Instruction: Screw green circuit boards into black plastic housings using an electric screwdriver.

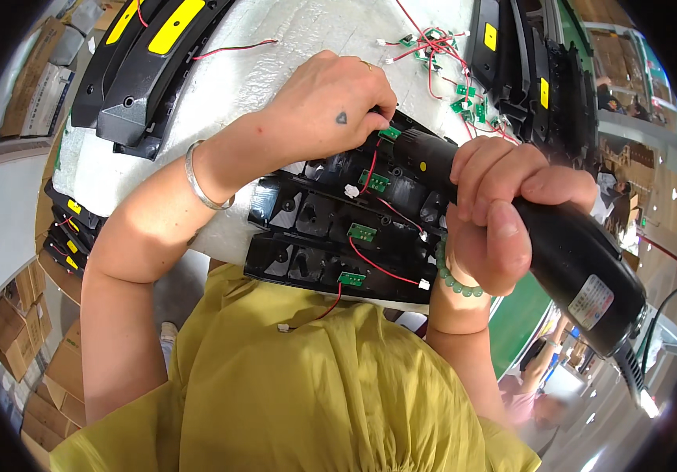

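Observation:
My right hand [504, 200] is wrapped round a black corded electric screwdriver [582, 259]. The tool's ribbed nose points left, close to a small green circuit board [390, 134] in the farthest of several black plastic housings [295, 212]. Beside that board my left hand [331, 106] is closed, thumb and forefinger together; what they pinch, if anything, is hidden. Nearer to me, the other housings each carry a green circuit board [362, 233] with a red and black wire [378, 263] ending in a white plug.
A tangle of wired circuit boards [441, 47] lies at the back of the white padded table [275, 23]. Black housings with yellow labels stand in stacks at the left [157, 71] and right [504, 63]. Cardboard boxes [20, 315] are on the left; another person [535, 393] is at lower right.

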Demonstrator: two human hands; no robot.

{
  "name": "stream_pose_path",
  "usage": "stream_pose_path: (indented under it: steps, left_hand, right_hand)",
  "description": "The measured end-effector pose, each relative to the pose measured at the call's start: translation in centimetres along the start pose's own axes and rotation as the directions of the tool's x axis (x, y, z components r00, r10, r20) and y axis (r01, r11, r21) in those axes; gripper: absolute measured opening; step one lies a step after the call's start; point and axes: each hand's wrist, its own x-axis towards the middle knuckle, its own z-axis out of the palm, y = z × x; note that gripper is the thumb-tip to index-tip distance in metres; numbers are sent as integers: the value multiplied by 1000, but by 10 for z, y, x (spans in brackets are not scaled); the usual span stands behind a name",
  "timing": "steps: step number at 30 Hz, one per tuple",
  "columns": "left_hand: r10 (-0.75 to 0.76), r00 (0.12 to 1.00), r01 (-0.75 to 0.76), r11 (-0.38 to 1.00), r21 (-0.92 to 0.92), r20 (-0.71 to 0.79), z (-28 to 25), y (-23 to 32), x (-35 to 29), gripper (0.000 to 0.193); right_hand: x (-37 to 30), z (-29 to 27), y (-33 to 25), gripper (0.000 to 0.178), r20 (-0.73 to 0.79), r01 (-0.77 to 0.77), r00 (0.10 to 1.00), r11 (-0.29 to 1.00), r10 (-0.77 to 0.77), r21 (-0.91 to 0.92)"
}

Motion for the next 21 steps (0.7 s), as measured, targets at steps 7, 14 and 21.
stream_pose_path:
  steps: [7, 14, 21]
  left_hand:
    - [-22, 998, 21, 999, 32, 52, -3, 3, -2, 9]
    - [22, 998, -27, 996, 88, 56, -3, 7, -2, 7]
    - [251, 962, -226, 952, 206, -105, -35, 42, -20, 20]
  right_hand:
    - [-2, 3, 4, 24, -13, 21, 1000, 996, -23, -82]
    - [-3, -5, 0, 33, -48, -40, 998, 999, 41, 24]
    - [-14, -49, -51, 33, -165, 171, 970, 984, -177, -51]
